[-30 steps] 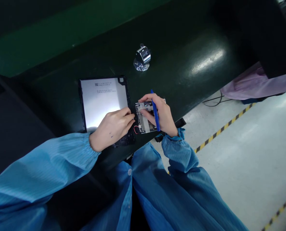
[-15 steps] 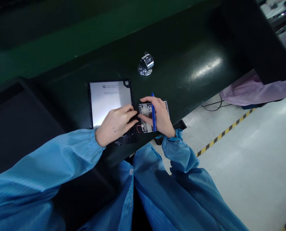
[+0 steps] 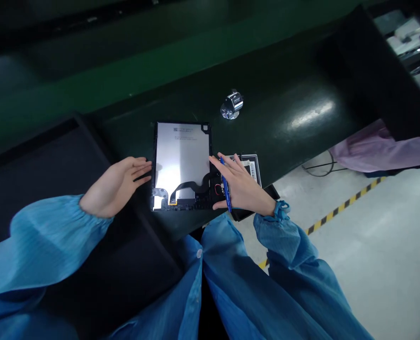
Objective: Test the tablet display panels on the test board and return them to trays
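A tablet display panel (image 3: 183,156) lies silver back up on the dark green bench, with a black flex cable (image 3: 192,185) curving across its lower part towards the right. My left hand (image 3: 116,184) is open beside the panel's left edge, fingers stretched and close together; whether the fingertips touch the edge I cannot tell. At the panel's right edge is my right hand (image 3: 241,185), fingers spread, with a blue pen (image 3: 226,186) tucked among them. Beneath that hand sits a flat board assembly (image 3: 254,166) with a white label and a small red wire; the hand hides much of it.
A shiny metal tally counter (image 3: 233,104) stands on the bench (image 3: 277,94) behind the panel. On the left is a large black tray (image 3: 54,165). A dark bin edge (image 3: 243,215) shows below the bench's front edge. Another person's pink sleeve (image 3: 365,148) is at the right.
My left hand has moved from the panel's right side to its left edge and opened out. My right hand has spread its fingers towards the panel, keeping the pen. The flex cable is now uncovered.
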`<state>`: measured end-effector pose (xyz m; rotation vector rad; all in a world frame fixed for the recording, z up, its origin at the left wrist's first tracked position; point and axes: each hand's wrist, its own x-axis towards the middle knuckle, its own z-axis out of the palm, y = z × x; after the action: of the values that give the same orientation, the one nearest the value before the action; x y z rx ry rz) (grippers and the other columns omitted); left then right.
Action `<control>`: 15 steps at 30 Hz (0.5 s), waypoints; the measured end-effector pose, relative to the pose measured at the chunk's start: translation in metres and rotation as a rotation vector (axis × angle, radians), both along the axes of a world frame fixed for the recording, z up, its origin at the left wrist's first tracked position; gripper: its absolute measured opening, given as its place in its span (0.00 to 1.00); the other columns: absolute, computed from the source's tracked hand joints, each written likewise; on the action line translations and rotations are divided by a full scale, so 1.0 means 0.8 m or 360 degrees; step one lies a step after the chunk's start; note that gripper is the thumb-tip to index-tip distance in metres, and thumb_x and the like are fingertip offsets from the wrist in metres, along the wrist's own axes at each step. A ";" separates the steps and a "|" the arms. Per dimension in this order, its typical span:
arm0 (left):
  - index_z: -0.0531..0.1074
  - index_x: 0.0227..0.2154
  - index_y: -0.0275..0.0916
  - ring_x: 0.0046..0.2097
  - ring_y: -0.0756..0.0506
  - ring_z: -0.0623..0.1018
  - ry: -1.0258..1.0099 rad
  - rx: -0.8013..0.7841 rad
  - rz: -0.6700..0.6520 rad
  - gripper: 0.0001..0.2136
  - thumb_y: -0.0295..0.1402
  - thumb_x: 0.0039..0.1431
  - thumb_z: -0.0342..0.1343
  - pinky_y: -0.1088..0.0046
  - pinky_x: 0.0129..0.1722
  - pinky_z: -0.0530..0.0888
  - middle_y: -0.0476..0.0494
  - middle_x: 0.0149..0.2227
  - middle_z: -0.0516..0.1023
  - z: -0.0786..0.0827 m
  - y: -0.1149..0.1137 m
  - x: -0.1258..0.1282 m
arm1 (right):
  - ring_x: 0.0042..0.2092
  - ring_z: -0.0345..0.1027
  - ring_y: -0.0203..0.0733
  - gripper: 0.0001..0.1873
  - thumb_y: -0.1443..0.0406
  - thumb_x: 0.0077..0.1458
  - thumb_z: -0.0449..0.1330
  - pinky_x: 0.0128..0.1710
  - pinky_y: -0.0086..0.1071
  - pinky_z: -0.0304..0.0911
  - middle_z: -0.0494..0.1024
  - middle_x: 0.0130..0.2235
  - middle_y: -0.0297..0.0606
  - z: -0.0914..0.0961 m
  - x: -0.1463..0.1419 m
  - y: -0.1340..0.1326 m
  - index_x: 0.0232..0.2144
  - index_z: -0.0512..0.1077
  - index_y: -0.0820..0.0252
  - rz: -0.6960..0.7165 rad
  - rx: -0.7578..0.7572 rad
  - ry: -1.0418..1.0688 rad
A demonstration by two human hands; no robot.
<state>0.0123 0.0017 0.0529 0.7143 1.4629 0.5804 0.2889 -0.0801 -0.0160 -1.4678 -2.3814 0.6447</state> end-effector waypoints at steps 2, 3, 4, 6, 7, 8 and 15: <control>0.73 0.38 0.36 0.58 0.37 0.73 -0.0100 -0.0091 0.0085 0.11 0.34 0.56 0.51 0.56 0.61 0.68 0.36 0.49 0.78 0.016 0.009 0.012 | 0.71 0.38 0.62 0.69 0.41 0.41 0.69 0.70 0.63 0.32 0.52 0.70 0.49 0.000 0.000 0.004 0.71 0.34 0.57 -0.0004 -0.0011 0.0065; 0.74 0.38 0.37 0.56 0.36 0.74 -0.0169 -0.0105 0.0097 0.12 0.35 0.57 0.49 0.54 0.59 0.70 0.36 0.45 0.79 0.027 0.011 0.020 | 0.71 0.37 0.63 0.69 0.41 0.40 0.69 0.69 0.64 0.32 0.52 0.70 0.49 0.003 0.002 0.005 0.71 0.35 0.56 0.0003 -0.0034 0.0115; 0.74 0.38 0.37 0.54 0.35 0.75 -0.0240 -0.0085 0.0100 0.13 0.36 0.58 0.47 0.53 0.56 0.72 0.37 0.43 0.79 0.039 0.011 0.027 | 0.71 0.36 0.64 0.69 0.41 0.40 0.69 0.69 0.65 0.32 0.52 0.70 0.49 0.008 0.005 0.007 0.71 0.36 0.56 0.0004 -0.0061 0.0185; 0.74 0.41 0.37 0.52 0.36 0.75 -0.0357 0.0059 0.0089 0.16 0.38 0.60 0.45 0.56 0.51 0.75 0.39 0.41 0.79 0.060 0.005 0.045 | 0.71 0.40 0.65 0.67 0.41 0.39 0.69 0.68 0.65 0.37 0.52 0.70 0.49 0.027 0.015 0.008 0.71 0.39 0.54 -0.0072 -0.0083 0.0413; 0.74 0.43 0.37 0.51 0.37 0.76 -0.0412 0.0163 0.0070 0.17 0.38 0.60 0.45 0.60 0.49 0.76 0.40 0.42 0.78 0.067 0.000 0.054 | 0.70 0.45 0.64 0.65 0.41 0.41 0.69 0.68 0.63 0.43 0.55 0.69 0.48 0.039 0.020 0.007 0.70 0.41 0.53 -0.0165 -0.0062 0.0566; 0.74 0.44 0.36 0.50 0.39 0.76 -0.0482 0.0279 0.0019 0.17 0.38 0.60 0.46 0.64 0.46 0.76 0.41 0.42 0.78 0.070 -0.007 0.062 | 0.67 0.54 0.62 0.61 0.42 0.44 0.68 0.66 0.60 0.50 0.58 0.68 0.47 0.052 0.024 0.005 0.70 0.43 0.52 -0.0296 -0.0018 0.0730; 0.78 0.44 0.37 0.53 0.39 0.75 -0.0642 0.0488 -0.0842 0.15 0.40 0.64 0.51 0.67 0.50 0.72 0.40 0.50 0.78 0.016 -0.029 0.062 | 0.33 0.74 0.38 0.29 0.49 0.62 0.57 0.33 0.36 0.74 0.80 0.47 0.37 0.086 0.022 -0.013 0.61 0.65 0.51 -0.1033 -0.0114 0.1350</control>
<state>0.0622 -0.0215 0.0653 1.1070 0.7717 0.5005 0.3065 -0.0906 0.0529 -1.4624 -1.1809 0.9252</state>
